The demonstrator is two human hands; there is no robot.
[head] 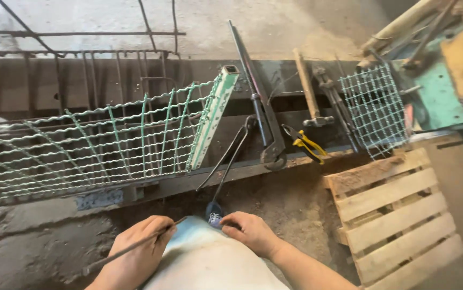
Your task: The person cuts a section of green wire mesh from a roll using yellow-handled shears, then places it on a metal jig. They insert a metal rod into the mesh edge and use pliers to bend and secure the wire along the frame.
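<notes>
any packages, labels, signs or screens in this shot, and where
None that can be made out: only tools, wire mesh panel and a wooden pallet. The left hand holds a thin metal rod; the right hand rests on the knee.

You have two hands [134, 247] in view, one thin rod [129, 248], two mesh panels [81, 150], one hammer [311, 94], one pair of yellow-handled pliers [304, 144], one wooden pallet [398, 215]
</notes>
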